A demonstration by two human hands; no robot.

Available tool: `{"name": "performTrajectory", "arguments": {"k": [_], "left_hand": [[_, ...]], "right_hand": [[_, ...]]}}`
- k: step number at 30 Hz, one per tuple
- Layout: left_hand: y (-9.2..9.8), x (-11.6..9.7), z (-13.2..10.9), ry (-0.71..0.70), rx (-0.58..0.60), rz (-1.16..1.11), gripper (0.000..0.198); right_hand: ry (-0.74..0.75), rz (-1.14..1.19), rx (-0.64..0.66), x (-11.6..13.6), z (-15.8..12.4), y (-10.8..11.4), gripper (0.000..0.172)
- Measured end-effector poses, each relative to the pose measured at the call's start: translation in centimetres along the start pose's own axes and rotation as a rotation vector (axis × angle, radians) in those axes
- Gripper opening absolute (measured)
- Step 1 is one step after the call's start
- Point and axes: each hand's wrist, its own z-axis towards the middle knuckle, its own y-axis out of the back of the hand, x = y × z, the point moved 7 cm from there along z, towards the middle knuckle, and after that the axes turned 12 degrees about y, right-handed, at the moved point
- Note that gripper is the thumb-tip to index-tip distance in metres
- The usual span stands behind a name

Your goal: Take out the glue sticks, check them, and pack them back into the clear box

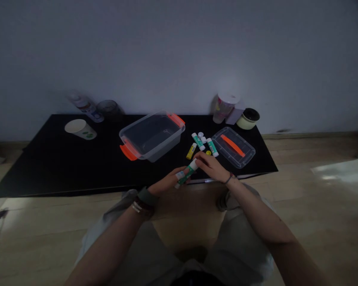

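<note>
My left hand [170, 180] is closed around a green and white glue stick [188, 172], held tilted over the table's front edge. The fingers of my right hand [212, 166] are closed on its white upper end. Just beyond my hands lie two more green and white glue sticks and a yellow glue stick [191, 151]. Beside them are small white caps [201, 135] and a yellow cap [208, 152]. To the right rests a clear lid [247, 153] with an orange handle. An open clear plastic box [164, 147] with orange latches stands left of the sticks.
On the black table [56, 167], a paper cup [80, 129] lies on its side at the left. Behind it are a spray can [88, 108] and a dark jar [109, 109]. A clear cup [223, 106] and a cream pot [247, 121] stand at the back right, near the wall.
</note>
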Motion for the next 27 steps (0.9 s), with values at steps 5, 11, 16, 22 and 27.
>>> {"name": "performTrajectory", "arguments": {"k": [5, 11, 16, 22, 27], "left_hand": [[-1.0, -0.1, -0.1, -0.004, 0.028, 0.068, 0.058], [-1.1, 0.1, 0.6, -0.067, -0.024, 0.188, 0.058], [-0.5, -0.3, 0.7, -0.153, -0.193, 0.421, 0.049], [0.3, -0.7, 0.3, -0.035, -0.486, 0.950, 0.028], [-0.5, -1.6, -0.5, -0.121, -0.263, 0.644, 0.039]], "right_hand": [[0.026, -0.277, 0.020, 0.9, 0.0, -0.3, 0.033], [-0.106, -0.450, 0.042, -0.5, -0.3, -1.7, 0.038], [-0.221, -0.529, 0.041, -1.2, -0.1, -2.0, 0.036], [-0.426, -0.556, 0.045, -1.8, -0.2, -2.6, 0.035], [-0.206, -0.313, -0.141, 0.8, 0.0, -1.8, 0.034]]}}
